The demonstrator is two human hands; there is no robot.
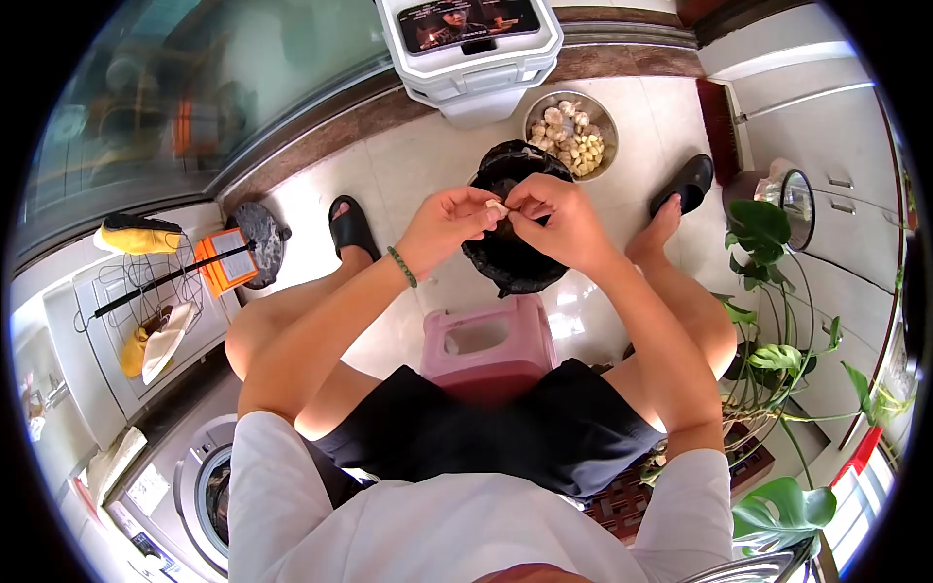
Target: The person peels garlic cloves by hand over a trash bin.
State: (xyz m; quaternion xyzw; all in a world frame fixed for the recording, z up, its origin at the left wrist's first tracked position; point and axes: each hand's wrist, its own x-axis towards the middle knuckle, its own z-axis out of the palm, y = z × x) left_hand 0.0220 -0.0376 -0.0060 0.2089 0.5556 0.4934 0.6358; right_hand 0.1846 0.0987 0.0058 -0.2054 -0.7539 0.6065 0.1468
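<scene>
Above a bin lined with a black bag (515, 262), both my hands meet at a small pale garlic clove (498, 209). My left hand (449, 225), with a green bead bracelet at the wrist, pinches the clove from the left. From the right, the fingertips of my right hand (554, 222) are pressed together at the same clove. Just beyond the bin, a metal bowl (612, 146) on the floor holds whole garlic bulbs (556, 119) and peeled cloves (586, 154).
A phone (470, 23) lies on a white lidded container (486, 83) at the top. The pink stool (486, 355) is between my legs. Plants (768, 238) stand at the right; a wire rack (146, 291) with shoes and a washing machine (209, 486) are at the left.
</scene>
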